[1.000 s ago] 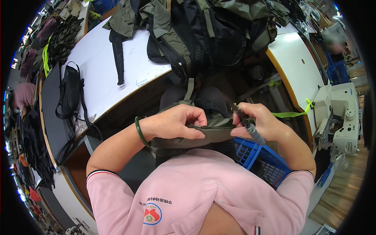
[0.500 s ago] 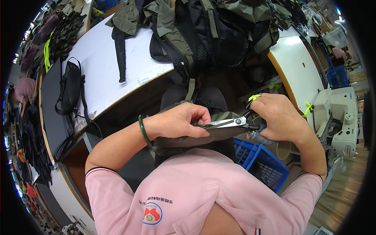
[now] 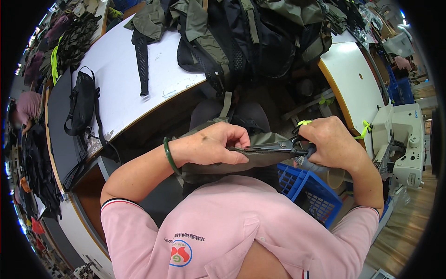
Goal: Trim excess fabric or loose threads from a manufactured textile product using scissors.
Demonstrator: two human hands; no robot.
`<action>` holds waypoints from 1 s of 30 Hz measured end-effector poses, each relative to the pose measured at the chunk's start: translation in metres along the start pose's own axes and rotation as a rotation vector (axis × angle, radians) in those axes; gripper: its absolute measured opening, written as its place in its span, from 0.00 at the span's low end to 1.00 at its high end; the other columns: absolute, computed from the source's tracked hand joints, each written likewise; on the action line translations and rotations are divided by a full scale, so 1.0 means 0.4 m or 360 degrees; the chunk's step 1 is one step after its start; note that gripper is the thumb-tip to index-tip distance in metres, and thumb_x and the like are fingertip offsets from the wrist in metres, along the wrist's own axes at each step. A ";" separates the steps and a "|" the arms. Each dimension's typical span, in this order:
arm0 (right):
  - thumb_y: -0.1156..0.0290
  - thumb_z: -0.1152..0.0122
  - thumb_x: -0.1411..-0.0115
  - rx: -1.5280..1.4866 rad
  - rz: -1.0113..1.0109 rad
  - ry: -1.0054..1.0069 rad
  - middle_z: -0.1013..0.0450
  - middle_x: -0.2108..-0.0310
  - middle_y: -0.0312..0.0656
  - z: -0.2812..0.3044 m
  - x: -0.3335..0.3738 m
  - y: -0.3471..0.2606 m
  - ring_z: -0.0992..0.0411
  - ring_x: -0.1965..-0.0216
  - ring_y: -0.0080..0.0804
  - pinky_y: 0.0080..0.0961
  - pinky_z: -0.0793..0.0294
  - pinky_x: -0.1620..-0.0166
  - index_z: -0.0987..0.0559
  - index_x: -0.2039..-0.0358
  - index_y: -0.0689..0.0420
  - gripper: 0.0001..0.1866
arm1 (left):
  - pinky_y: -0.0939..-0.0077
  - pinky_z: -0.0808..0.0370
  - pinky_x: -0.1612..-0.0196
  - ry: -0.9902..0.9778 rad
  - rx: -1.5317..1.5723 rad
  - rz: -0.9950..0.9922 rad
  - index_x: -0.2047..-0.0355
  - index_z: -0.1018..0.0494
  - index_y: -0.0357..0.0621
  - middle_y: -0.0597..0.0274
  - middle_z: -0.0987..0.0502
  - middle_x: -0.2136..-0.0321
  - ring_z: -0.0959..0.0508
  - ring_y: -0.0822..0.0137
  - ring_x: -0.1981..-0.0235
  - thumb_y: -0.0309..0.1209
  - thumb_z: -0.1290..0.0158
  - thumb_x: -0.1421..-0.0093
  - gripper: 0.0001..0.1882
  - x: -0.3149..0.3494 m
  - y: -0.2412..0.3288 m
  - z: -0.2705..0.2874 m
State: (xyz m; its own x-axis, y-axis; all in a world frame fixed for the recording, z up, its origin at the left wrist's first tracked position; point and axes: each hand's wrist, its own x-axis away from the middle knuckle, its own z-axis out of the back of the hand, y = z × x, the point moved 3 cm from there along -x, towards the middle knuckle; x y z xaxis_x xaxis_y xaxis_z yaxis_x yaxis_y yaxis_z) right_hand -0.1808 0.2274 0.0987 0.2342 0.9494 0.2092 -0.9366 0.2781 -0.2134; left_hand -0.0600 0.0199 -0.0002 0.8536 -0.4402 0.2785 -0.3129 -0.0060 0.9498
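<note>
My right hand (image 3: 333, 142) is closed on the black handles of a pair of scissors (image 3: 282, 145), with a yellow-green strip tied at a finger loop. The blades point left along the edge of an olive-green fabric piece (image 3: 260, 162), which lies across my lap. My left hand (image 3: 214, 145) pinches that fabric's edge between thumb and fingers, right by the blade tips. Whether the tips are touching the cloth is hard to make out. A green bangle (image 3: 170, 156) circles my left wrist.
Olive and black backpacks (image 3: 241, 42) are heaped on the white table (image 3: 116, 74) ahead. A black pouch (image 3: 83, 100) with straps lies at the left. A blue crate (image 3: 311, 195) sits below my right arm, and a white sewing machine (image 3: 409, 144) stands at the right. Another person is at far left.
My right hand has dipped slightly and rolled the scissors, so the blades look narrower and darker. The left hand keeps its pinch on the fabric in nearly the same place.
</note>
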 end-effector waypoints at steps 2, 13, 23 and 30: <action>0.69 0.31 0.57 -0.0044 -0.0040 -0.0028 0.28 0.79 0.46 -0.004 -0.002 0.000 0.25 0.73 0.48 0.38 0.26 0.68 0.26 0.76 0.59 0.13 | 0.84 0.37 0.70 0.0010 -0.0013 -0.0015 0.72 0.30 0.42 0.76 0.32 0.76 0.36 0.83 0.73 0.25 0.37 0.44 0.10 0.002 0.004 -0.001; 0.64 0.29 0.47 -0.1120 0.0023 0.0018 0.28 0.78 0.44 -0.127 -0.015 -0.050 0.29 0.76 0.45 0.30 0.29 0.71 0.26 0.71 0.60 0.15 | 0.64 0.31 0.62 0.1027 -0.1652 -0.1471 0.72 0.33 0.46 0.61 0.25 0.68 0.28 0.59 0.72 0.22 0.35 0.56 0.16 0.064 0.022 -0.029; 0.66 0.25 0.61 -0.0252 0.0155 0.0510 0.29 0.77 0.42 -0.024 0.029 -0.009 0.27 0.73 0.44 0.36 0.28 0.71 0.25 0.74 0.58 0.18 | 0.56 0.26 0.52 0.0951 -0.1555 -0.1623 0.72 0.34 0.47 0.60 0.20 0.66 0.22 0.62 0.68 0.22 0.36 0.53 0.16 0.074 -0.003 -0.032; 0.72 0.32 0.60 0.0181 0.0156 0.0463 0.29 0.76 0.41 0.007 0.014 -0.008 0.28 0.71 0.40 0.35 0.28 0.68 0.28 0.75 0.57 0.13 | 0.57 0.25 0.53 0.0925 -0.1523 -0.1656 0.72 0.34 0.47 0.61 0.20 0.67 0.23 0.63 0.71 0.21 0.35 0.53 0.16 0.065 0.010 -0.036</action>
State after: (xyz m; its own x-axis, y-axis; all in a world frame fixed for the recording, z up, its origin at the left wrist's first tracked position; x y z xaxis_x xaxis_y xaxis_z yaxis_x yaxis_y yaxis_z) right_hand -0.1773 0.2313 0.1030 0.1906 0.9774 -0.0919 -0.9776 0.1805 -0.1078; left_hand -0.0329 0.0214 0.0130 0.6288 -0.2040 -0.7503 0.6932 0.5842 0.4221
